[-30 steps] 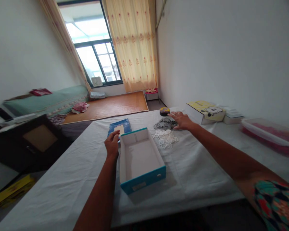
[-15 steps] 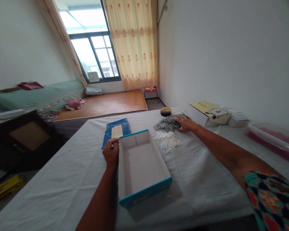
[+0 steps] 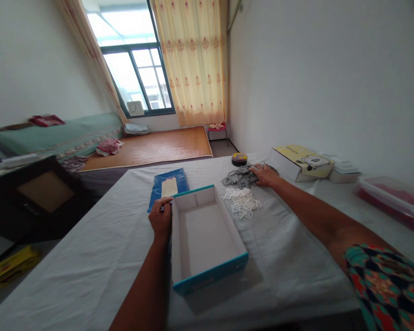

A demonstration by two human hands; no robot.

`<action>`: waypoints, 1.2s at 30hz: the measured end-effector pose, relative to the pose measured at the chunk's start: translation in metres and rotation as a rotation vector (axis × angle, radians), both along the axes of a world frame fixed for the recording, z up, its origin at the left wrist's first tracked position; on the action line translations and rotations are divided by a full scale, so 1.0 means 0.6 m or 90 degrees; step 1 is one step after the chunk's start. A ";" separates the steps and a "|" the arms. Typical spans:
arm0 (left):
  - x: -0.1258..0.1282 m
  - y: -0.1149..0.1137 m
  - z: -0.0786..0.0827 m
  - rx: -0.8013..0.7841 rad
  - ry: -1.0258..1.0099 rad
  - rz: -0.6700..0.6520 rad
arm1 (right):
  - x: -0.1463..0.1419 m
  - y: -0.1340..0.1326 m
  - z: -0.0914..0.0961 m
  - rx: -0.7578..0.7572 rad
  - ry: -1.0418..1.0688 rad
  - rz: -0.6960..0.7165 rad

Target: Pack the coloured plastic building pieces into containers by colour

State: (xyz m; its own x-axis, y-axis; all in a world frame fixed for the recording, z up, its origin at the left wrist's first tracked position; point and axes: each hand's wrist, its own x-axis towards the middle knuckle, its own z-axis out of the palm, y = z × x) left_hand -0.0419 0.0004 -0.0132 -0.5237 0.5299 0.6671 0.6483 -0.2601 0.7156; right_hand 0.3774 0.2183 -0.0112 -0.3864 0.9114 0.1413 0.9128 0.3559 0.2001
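Observation:
An empty white-lined box with turquoise edges (image 3: pixel 207 241) lies on the cloth-covered table, its open side up. My left hand (image 3: pixel 160 217) is closed at the box's far left corner, fingers curled on its rim. Farther right, my right hand (image 3: pixel 265 175) rests with fingers spread on a heap of flat grey plastic pieces (image 3: pixel 240 176), covering part of it. Just nearer than that heap lies a pile of white openwork plastic pieces (image 3: pixel 243 203). A blue flat package with a pale label (image 3: pixel 169 186) sits beyond my left hand.
A round dark tin with a yellow lid (image 3: pixel 239 159) stands behind the grey heap. Along the wall are a yellow cartoon box (image 3: pixel 301 163), a small white box (image 3: pixel 343 172) and a clear tub with red contents (image 3: pixel 393 202). A bed (image 3: pixel 158 146) is beyond the table.
The view has shifted slightly, moving everything a little to the right in the picture. Both hands keep almost the same places on the box and the grey heap.

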 end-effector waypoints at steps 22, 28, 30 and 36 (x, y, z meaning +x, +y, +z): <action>-0.022 0.008 -0.023 -0.025 -0.011 -0.005 | 0.077 0.017 0.043 0.170 0.462 -0.137; -0.024 0.010 -0.025 -0.026 -0.010 -0.004 | 0.099 0.011 0.070 0.197 0.737 -0.148; -0.025 0.011 -0.026 -0.029 -0.007 -0.005 | 0.092 -0.005 0.087 0.165 0.841 -0.136; -0.021 0.013 -0.026 -0.023 0.006 -0.015 | -0.009 -0.114 0.155 -0.088 1.043 0.022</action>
